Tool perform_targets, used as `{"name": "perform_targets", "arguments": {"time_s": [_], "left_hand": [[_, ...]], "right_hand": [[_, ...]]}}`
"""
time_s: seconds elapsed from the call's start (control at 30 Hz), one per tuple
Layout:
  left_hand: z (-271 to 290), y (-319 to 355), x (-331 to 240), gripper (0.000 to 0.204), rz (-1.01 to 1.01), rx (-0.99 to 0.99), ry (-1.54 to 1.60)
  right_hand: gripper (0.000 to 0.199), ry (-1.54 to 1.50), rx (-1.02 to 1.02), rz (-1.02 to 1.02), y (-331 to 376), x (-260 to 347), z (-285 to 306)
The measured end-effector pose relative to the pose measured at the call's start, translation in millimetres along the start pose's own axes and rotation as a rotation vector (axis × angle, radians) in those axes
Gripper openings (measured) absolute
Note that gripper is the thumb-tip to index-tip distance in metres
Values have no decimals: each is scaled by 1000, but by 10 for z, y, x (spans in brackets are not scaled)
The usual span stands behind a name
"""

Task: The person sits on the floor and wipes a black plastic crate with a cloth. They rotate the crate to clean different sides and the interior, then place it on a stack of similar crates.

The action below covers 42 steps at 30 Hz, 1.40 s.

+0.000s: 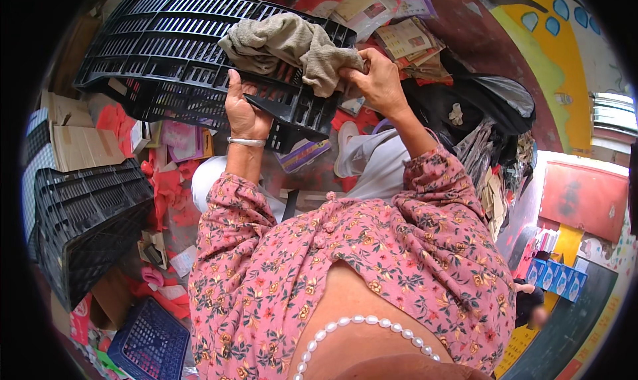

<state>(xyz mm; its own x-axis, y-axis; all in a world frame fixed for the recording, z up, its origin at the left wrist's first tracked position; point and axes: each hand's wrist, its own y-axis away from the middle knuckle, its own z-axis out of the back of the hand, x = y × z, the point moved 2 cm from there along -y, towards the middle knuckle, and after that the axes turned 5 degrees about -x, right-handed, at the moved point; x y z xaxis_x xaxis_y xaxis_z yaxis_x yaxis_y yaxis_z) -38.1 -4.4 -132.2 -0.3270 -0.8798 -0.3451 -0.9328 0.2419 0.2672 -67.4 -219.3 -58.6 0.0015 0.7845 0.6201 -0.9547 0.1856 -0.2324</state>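
Note:
A black slatted plastic crate (179, 71) is held up in front of me, tilted, its openwork side facing upward. My left hand (247, 114) grips the crate's near edge, thumb up along the slats and the other fingers partly hidden behind it. Over the crate's right part lies a crumpled grey-beige cloth (282, 41). One end of that cloth is pinched between the thumb and fingers of my right hand (379, 81), at the crate's right end.
More black crates (90, 214) stand at the left, below cardboard boxes (86, 144). A dark blue basket (149, 340) sits lower left. Red scraps (176, 197) litter the floor. Booklets (409, 41) and a black bag (478, 104) lie to the right. Another person (528, 303) is at far lower right.

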Motion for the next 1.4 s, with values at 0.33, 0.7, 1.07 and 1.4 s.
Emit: {"name": "perform_targets", "arguments": {"time_s": [0.33, 0.7, 1.07, 1.4], "left_hand": [[-20, -42, 52, 58, -27, 4, -31], [33, -19, 75, 56, 49, 109, 99], [-34, 55, 160, 50, 47, 47, 8], [16, -23, 132, 50, 28, 61, -20]], "right_hand": [[32, 254, -77, 367, -757, -214, -13], [37, 322, 64, 491, -681, -208, -68], [42, 159, 113, 238, -625, -164, -61], [49, 491, -77, 652, -615, -318, -55]]}}
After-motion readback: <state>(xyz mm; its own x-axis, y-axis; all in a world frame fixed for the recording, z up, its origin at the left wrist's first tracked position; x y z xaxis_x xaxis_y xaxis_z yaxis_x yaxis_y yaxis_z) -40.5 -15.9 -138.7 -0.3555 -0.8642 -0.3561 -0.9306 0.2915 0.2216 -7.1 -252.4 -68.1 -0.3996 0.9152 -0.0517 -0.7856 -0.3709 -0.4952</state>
